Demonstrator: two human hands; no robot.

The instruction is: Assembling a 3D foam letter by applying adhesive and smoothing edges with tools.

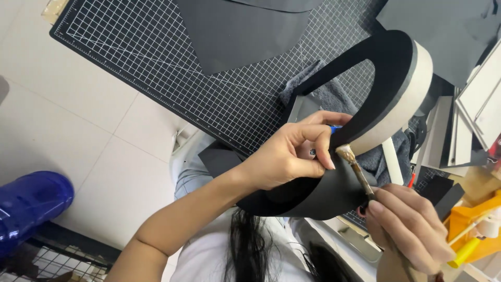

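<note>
A: Item one, the left hand (pixel 292 156)?
B: Centre of the view, fingers curled and pinching the edge of a curved black foam band (pixel 386 89), thumb underneath, fingertips on top.

A: The band itself?
B: A thick loop, black on its faces with a pale cream side, arching from the hand up to the far right and held above the mat. A thinner black sheet curls beneath the hand.

A: Right hand (pixel 409 224)?
B: Near right corner, fingers closed around the handle of a small brush (pixel 356 169). The bristle tip touches the pale side of the band, just beside the left fingertips.

A: Surroundings?
B: A dark cutting mat with a white grid (pixel 172 62), far left to centre; a black sheet (pixel 240 31) lying on it; a grey towel (pixel 334 96) under the band. A blue plastic bottle (pixel 28 203) at the near left. An orange container (pixel 477 224) at the right edge.
</note>
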